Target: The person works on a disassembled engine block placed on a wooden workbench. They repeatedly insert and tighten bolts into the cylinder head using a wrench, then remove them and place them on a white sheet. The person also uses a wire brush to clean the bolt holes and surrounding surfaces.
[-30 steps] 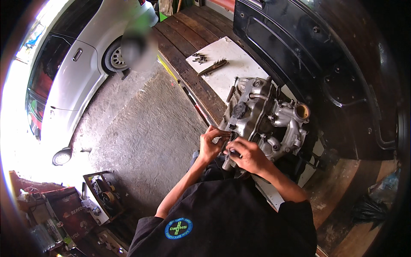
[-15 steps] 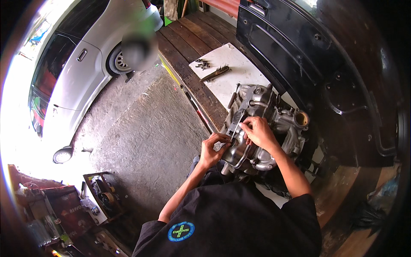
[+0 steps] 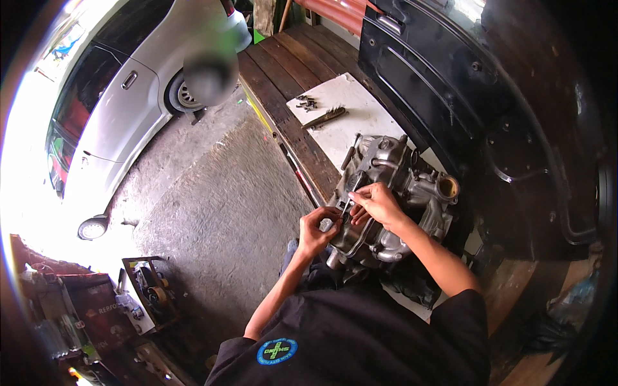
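Note:
A grey metal engine part (image 3: pixel 384 156), with rounded covers and a round open port (image 3: pixel 447 187) at its right, stands in front of me. Over its left side, my right hand (image 3: pixel 380 204) pinches a thin, silvery rod-like piece (image 3: pixel 347 203), its exact kind unclear. My left hand (image 3: pixel 318 231) is at the near left corner of the engine part, thumb and forefinger curled together by the rod's lower end. Whatever those fingertips grip is too small to make out. A slim dark tool (image 3: pixel 351 152) lies along the part's far left edge.
The part rests on a wooden bench (image 3: pixel 283 64) partly covered by a white board (image 3: pixel 360 96). A dark wire brush (image 3: pixel 325 118) and several small bolts (image 3: pixel 307 103) lie there. A black vehicle panel (image 3: pixel 476 116) rises at right. A silver car (image 3: pixel 122 109) stands left, crates (image 3: pixel 96 309) lower left.
My right hand has shifted slightly left and nearer, and the silvery rod shows more plainly. My left hand has moved slightly left and nearer. The view has shifted a little.

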Demonstrator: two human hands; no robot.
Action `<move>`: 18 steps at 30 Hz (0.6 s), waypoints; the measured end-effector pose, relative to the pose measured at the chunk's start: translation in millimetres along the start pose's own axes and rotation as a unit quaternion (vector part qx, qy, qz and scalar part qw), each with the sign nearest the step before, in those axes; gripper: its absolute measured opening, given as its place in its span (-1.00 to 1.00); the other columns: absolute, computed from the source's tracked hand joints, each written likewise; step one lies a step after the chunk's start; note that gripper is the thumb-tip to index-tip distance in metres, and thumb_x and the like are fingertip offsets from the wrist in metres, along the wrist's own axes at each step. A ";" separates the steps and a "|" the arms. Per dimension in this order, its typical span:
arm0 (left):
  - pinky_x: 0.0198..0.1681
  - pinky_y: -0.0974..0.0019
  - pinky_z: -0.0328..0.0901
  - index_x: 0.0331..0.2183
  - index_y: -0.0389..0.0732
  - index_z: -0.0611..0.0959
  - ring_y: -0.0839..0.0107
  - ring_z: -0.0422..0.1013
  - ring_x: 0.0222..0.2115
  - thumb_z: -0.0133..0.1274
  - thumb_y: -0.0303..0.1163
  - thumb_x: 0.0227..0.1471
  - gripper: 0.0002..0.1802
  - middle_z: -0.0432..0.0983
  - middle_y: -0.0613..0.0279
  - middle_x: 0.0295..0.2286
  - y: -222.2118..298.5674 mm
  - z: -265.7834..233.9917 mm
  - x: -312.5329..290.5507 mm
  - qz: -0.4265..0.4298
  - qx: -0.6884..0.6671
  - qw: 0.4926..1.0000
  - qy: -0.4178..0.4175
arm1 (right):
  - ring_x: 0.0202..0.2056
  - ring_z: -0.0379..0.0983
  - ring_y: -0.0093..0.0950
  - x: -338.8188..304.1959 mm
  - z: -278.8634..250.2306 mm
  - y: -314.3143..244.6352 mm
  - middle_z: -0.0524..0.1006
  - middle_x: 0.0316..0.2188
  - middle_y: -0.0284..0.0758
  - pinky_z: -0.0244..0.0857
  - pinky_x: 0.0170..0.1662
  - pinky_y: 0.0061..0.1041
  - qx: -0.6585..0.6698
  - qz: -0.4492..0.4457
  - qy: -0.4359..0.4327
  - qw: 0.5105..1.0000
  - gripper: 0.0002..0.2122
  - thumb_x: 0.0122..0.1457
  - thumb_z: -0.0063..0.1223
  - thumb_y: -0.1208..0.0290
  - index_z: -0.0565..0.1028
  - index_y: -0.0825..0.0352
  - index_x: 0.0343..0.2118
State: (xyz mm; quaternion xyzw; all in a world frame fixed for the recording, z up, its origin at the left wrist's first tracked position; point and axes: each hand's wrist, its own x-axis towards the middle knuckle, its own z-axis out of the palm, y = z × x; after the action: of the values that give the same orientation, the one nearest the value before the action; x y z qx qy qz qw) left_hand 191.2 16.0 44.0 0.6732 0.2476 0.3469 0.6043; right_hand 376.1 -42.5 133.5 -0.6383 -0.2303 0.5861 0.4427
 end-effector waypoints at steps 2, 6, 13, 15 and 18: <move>-0.14 0.37 0.36 -0.45 -0.34 0.63 0.41 0.51 -0.29 0.19 -0.62 -0.17 -0.89 0.59 0.15 -0.35 -0.9 -0.3 -2.0 0.001 -0.002 1.000 -0.006 | -0.62 0.55 -0.38 -1.0 6.4 -0.8 0.54 -0.61 -0.18 0.47 -0.60 -0.49 -0.017 -0.017 0.018 1.000 -0.74 0.27 0.00 0.38 0.46 0.50 -0.46; -0.16 0.37 0.37 -0.45 -0.35 0.62 0.43 0.51 -0.29 0.18 -0.62 -0.16 -0.89 0.59 0.15 -0.35 3.4 -2.3 2.6 0.025 0.018 0.999 -0.021 | -0.63 0.56 -0.32 6.9 13.0 2.4 0.54 -0.60 -0.11 0.50 -0.61 -0.42 -0.068 -0.048 0.035 0.996 -0.78 0.24 0.01 0.45 0.43 0.56 -0.43; -0.17 0.42 0.37 -0.36 -0.35 0.60 0.51 0.51 -0.33 0.17 -0.62 -0.18 -0.79 0.59 0.20 -0.38 6.3 -2.3 -0.7 -0.026 -0.037 0.999 -0.007 | -0.57 0.57 -0.36 13.2 11.5 3.2 0.54 -0.55 -0.18 0.52 -0.54 -0.45 -0.072 -0.093 -0.020 0.993 -0.84 0.21 0.07 0.47 0.43 0.50 -0.38; -0.18 0.41 0.38 -0.35 -0.36 0.59 0.49 0.52 -0.35 0.18 -0.62 -0.19 -0.77 0.58 0.19 -0.38 7.4 0.9 -0.7 -0.039 -0.091 0.995 0.015 | -0.55 0.58 -0.40 17.3 8.6 3.6 0.55 -0.53 -0.20 0.51 -0.52 -0.48 -0.141 -0.153 -0.022 0.978 -0.85 0.20 0.09 0.47 0.45 0.48 -0.38; -0.17 0.41 0.38 -0.30 -0.37 0.58 0.50 0.51 -0.33 0.15 -0.63 -0.15 -0.75 0.58 0.19 -0.39 9.4 -0.2 1.4 -0.014 -0.062 0.998 0.019 | -0.55 0.58 -0.47 16.4 9.3 -6.3 0.58 -0.53 -0.20 0.45 -0.51 -0.51 -0.224 -0.241 -0.029 0.944 -0.85 0.17 0.13 0.45 0.48 0.45 -0.39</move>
State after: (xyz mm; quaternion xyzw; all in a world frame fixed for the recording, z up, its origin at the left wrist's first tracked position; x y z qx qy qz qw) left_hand 191.1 15.8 53.5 0.6239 0.2463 0.3663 0.6450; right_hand 372.1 -23.2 130.7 -0.6291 -0.5153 0.4131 0.4099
